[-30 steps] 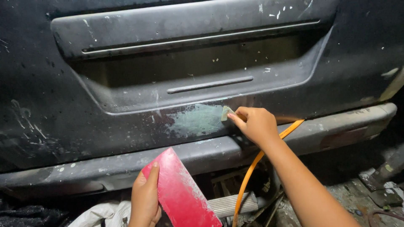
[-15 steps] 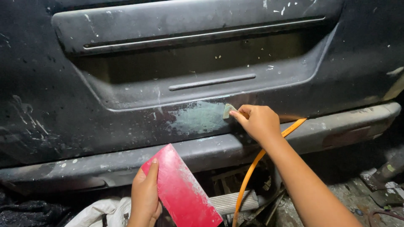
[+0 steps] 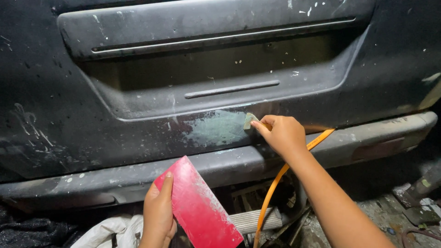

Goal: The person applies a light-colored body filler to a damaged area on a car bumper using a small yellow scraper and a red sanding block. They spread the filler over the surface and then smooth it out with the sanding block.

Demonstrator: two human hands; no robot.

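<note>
Right hand: the right hand (image 3: 285,134) is curling almost closed, fingertips pinching a small pale pad (image 3: 250,120) and pressing it against the dark car panel (image 3: 138,119).
Filler patch: the greenish patch (image 3: 216,129) is lying just left of the pad, on the panel's lower part.
Left hand: the left hand (image 3: 158,212) is gripping a red spreader (image 3: 197,206) below the patch, thumb lying across its face.
Edges: the grey bumper (image 3: 367,138) is running under the patch, between the two hands.
Hose: an orange hose (image 3: 275,183) is passing beneath the right wrist.
</note>
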